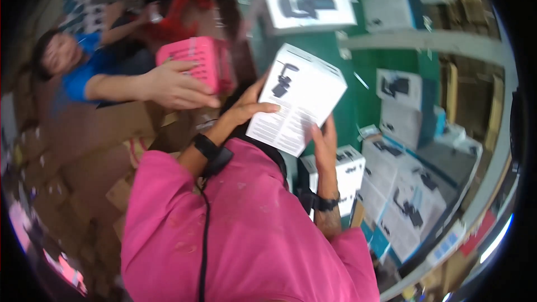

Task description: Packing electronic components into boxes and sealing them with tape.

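Between my two hands is a white box (305, 92), tilted, with a picture of a dark device and lines of print on the face toward me. My left hand (246, 106) grips its left side, thumb lying across the printed face. On the lower right side, my right hand (325, 137) presses the box with its fingers, partly hidden behind the edge. Just left of my left hand, a co-worker's hand (176, 85) holds a pink plastic basket (193, 59) with slotted walls.
A co-worker in a blue shirt (84, 70) reaches in from the left. Stacked white boxes (307, 8) stand on the green table (347, 78) ahead, more boxes (400, 196) at the right. A pale metal bar (425, 41) crosses the table. Cardboard cartons (78, 168) lie on the left.
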Available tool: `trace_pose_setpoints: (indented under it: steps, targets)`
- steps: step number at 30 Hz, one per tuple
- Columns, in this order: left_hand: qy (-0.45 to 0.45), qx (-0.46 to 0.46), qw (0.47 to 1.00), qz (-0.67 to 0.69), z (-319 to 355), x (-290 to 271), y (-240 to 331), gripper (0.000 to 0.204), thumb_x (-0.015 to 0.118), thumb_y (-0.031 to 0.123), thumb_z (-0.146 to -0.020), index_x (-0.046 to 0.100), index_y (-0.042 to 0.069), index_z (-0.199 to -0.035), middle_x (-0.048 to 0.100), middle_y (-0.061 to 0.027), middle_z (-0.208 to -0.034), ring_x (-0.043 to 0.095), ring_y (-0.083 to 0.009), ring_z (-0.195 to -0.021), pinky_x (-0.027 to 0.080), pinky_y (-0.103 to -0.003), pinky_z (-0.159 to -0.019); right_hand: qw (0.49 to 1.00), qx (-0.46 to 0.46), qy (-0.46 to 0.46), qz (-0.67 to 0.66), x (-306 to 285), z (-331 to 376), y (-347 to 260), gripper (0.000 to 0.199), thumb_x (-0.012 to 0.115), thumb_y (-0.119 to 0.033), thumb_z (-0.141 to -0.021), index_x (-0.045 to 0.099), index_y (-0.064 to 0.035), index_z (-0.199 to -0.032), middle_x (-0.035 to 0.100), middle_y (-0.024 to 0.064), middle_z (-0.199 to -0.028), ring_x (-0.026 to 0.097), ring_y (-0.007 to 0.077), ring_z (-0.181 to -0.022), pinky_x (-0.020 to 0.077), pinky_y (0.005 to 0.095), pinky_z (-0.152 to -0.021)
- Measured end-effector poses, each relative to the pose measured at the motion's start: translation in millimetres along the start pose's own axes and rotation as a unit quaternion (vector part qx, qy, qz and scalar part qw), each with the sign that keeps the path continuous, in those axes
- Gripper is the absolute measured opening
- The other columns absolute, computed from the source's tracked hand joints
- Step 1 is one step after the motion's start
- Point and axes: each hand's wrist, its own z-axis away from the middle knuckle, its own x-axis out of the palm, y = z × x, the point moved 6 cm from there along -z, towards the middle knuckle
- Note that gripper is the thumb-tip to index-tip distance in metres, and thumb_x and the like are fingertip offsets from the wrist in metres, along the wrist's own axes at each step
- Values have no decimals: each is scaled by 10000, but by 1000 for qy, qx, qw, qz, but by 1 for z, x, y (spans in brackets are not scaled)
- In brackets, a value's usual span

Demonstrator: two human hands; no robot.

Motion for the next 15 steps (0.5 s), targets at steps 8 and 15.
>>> trace_pose_setpoints:
  steps: [8, 15]
  targets:
    - [128, 14, 962, 239, 72, -74, -47, 478, 716, 115, -784, 545, 40, -1224, 604, -51, -1090, 578, -167, -1019, 466, -305, -890, 996, -7, -84, 33, 1, -8, 9, 878, 636, -508, -872, 245, -52, -1512, 292, 168, -1533, 325, 319, -1396, 319, 442, -1092]
    - [121, 32, 989, 83, 74, -54, -8, 768, 698, 125, -746, 319, -30, -1395, 525, -148, -1267, 526, -226, -1190, 447, -346, -989, 989, 42, -139, -7, 13, -5, 24, 1006, 735, -464, -806, 171, -39, -1522, 321, 220, -1504, 353, 304, -1378, 310, 449, -1095]
